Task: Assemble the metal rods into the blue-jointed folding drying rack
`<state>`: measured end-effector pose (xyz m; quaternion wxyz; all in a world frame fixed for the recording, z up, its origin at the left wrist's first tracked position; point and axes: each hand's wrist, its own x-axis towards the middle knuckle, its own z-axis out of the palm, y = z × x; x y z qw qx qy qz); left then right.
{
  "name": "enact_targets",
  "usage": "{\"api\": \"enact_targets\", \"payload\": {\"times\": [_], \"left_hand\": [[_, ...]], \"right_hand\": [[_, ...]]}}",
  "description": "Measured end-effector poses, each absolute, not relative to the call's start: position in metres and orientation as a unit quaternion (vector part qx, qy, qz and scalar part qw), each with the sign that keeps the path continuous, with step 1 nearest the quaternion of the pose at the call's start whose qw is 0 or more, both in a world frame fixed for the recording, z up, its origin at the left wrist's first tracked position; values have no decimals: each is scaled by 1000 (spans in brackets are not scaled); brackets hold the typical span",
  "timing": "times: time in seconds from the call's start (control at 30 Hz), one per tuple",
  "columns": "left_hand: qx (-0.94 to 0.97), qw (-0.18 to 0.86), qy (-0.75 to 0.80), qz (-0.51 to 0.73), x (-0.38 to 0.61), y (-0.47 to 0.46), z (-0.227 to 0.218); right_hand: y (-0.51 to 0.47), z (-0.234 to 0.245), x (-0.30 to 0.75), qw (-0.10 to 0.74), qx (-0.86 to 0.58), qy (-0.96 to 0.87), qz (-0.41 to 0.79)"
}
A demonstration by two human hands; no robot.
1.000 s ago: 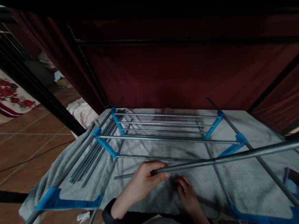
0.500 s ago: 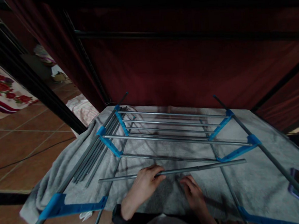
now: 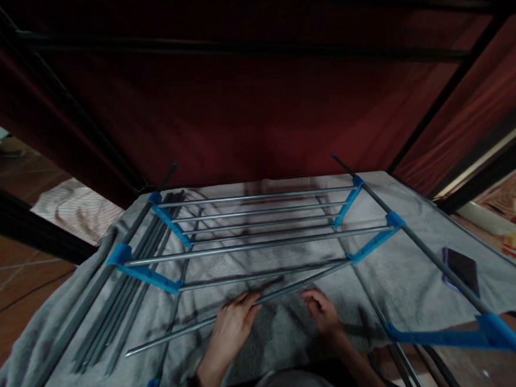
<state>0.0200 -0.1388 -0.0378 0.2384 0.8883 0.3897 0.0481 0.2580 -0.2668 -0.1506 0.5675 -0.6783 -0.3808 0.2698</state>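
My left hand (image 3: 235, 325) is closed around a thin grey metal tube (image 3: 300, 284) near its middle. The tube slants, left end low and nearer me, right end up by a blue plastic bracket (image 3: 372, 245). My right hand (image 3: 323, 315) hovers just below the tube, apart from it, fingers loosely curled and nothing visible in them. Beyond both hands lies a partly assembled rack frame, with several crossbars (image 3: 253, 247) running between blue brackets on the left (image 3: 151, 276) and right. Long side poles (image 3: 434, 258) pass through the brackets.
Several loose grey tubes (image 3: 127, 291) lie along the left side on a grey blanket (image 3: 268, 340). A phone (image 3: 462, 269) rests at the right, partly behind a pole. Another blue bracket (image 3: 453, 338) is at the lower right. A dark red curtain (image 3: 252, 117) hangs behind.
The view has swung right. The tube in my left hand has gone from nearly level to slanted, its left end lower and its right end raised. My right hand stays beside it.
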Motion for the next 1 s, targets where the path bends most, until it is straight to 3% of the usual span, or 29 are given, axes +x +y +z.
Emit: {"api": "enact_targets", "payload": {"times": [0.13, 0.43, 1.0], "left_hand": [[901, 211, 376, 51, 26, -138, -46], [913, 180, 354, 90, 31, -140, -68], [927, 178, 323, 61, 49, -141, -74]], "right_hand": [[-262, -137, 268, 649, -641, -251, 325], [-271, -116, 299, 730, -555, -59, 395], [-269, -128, 317, 756, -517, -12, 401]]}}
